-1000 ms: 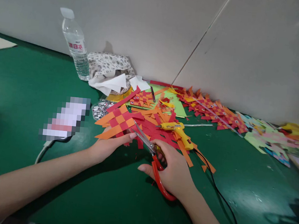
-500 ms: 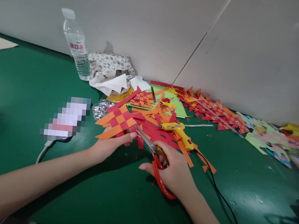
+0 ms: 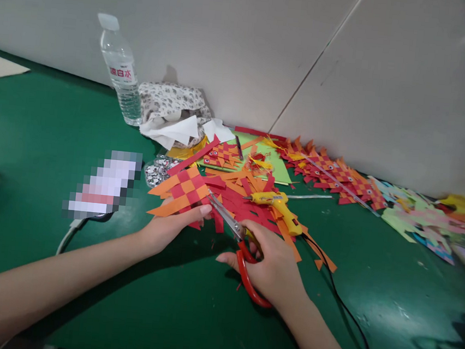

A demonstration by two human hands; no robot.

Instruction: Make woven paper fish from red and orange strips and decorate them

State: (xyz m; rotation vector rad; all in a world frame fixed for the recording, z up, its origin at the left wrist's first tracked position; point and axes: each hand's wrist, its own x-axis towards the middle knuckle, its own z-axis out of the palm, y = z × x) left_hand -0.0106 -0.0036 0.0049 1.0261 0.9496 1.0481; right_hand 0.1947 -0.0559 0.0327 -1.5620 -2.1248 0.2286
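My left hand (image 3: 176, 223) pinches a woven paper piece (image 3: 188, 185) of red and orange strips, its pointed orange ends sticking out to the left. In my right hand (image 3: 272, 255) are red-handled scissors (image 3: 252, 283), their blades pointing up and left. The blade tips meet the right edge of the woven piece, close to my left thumb. Behind the scissors lies a heap of red and orange paper strips (image 3: 249, 208). On that heap rests a yellow hot glue gun (image 3: 277, 202), its black cord trailing to the lower right.
A water bottle (image 3: 121, 73) and a patterned tissue pouch (image 3: 173, 103) stand by the wall. A blurred-out phone (image 3: 106, 184) with a cable lies left. Googly eyes (image 3: 159, 172) sit near the strips. Several finished woven paper fish (image 3: 335, 173) line the wall on the green table (image 3: 186, 318).
The scissors' handles have closed slightly, and the blades are closer together at the paper's edge. Both hands stay in nearly the same place.
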